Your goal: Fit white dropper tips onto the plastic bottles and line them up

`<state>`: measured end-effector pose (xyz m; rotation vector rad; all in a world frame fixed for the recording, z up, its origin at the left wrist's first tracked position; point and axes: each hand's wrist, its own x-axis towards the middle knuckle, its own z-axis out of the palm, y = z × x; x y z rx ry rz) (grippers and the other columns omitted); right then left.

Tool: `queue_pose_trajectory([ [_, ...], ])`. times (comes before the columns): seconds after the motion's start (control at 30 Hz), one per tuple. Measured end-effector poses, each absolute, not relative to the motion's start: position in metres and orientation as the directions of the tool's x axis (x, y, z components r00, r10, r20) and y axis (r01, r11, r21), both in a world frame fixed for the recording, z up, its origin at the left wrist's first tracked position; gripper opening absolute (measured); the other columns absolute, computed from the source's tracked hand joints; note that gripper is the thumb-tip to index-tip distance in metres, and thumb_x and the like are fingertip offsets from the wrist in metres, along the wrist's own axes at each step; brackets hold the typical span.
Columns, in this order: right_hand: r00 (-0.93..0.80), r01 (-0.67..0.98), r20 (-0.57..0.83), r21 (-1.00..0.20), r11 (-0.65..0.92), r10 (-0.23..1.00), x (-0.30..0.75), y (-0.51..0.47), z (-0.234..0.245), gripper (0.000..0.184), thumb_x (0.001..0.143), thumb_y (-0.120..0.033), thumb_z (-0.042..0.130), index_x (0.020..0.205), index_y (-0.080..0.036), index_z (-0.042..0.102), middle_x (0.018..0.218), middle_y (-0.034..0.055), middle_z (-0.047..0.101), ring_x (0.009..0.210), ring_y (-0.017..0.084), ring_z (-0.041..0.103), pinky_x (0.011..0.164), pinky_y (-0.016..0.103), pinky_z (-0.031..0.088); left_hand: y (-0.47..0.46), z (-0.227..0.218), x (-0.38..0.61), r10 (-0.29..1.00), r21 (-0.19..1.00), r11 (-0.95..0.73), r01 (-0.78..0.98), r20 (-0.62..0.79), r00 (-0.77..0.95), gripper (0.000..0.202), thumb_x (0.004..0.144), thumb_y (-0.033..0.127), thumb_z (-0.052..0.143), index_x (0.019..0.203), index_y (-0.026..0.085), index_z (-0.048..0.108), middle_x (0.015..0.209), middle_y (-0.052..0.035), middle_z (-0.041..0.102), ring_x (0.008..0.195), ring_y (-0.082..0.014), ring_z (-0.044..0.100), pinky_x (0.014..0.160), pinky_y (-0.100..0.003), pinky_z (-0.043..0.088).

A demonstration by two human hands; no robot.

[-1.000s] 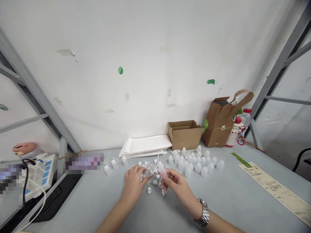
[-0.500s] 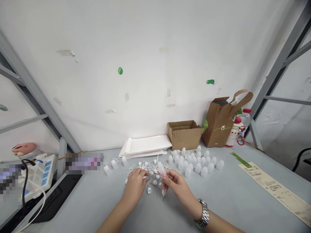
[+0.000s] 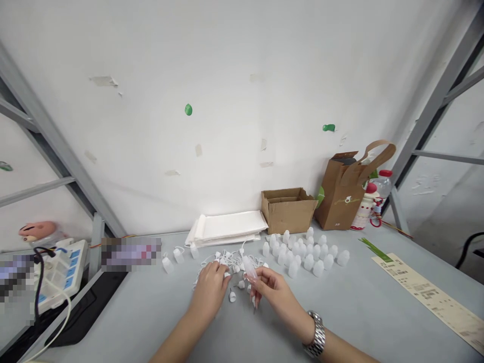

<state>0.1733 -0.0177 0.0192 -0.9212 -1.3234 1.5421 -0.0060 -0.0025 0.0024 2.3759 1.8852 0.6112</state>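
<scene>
Grip, R hand [image 3: 274,292]: bottle [image 3: 249,269] axis up-left

Against the wall: white sheets [image 3: 227,227], open box [image 3: 288,209], paper bag [image 3: 340,194]. Far left, a power strip [image 3: 62,272]. Far right, a printed slip [image 3: 427,297] lies on the tabletop [image 3: 359,317].

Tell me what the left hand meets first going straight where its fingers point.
The heap of small white caps, just ahead of the left hand; its fingers may be touching it.
</scene>
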Motion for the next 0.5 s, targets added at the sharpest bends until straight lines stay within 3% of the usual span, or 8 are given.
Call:
queue_pose_trajectory([
  [0.27, -0.336, -0.136, -0.005, -0.989, -0.054, 0.942, 0.173, -0.018, 0.017, 0.037, 0.072, -0.048, 0.064, 0.081, -0.013, 0.059, 0.057, -0.002, 0.056, 0.051, 0.011, 0.051, 0.052, 0.024, 0.043, -0.003, 0.011, -0.005, 0.919, 0.613, -0.277, 0.74, 0.395, 0.017, 0.021, 0.083, 0.03, 0.045, 0.088, 0.021, 0.063, 0.086, -0.0042, 0.061, 0.083, -0.0205, 0.059, 0.077, -0.036, 0.047],
  [0.5, -0.364, -0.093, -0.009, -0.995, -0.046, 0.931, 0.172, -0.019, 0.016, 0.036, 0.072, -0.047, 0.064, 0.08, -0.013, 0.059, 0.058, -0.0012, 0.056, 0.052, 0.011, 0.051, 0.052, 0.024, 0.043, -0.003, 0.019, -0.001, 0.961, 0.849, -0.183, 0.495, 0.261, -0.092, 0.017, 0.075, 0.035, 0.055, 0.079, 0.022, 0.066, 0.084, -0.0048, 0.067, 0.078, -0.0213, 0.063, 0.073, -0.034, 0.05],
])
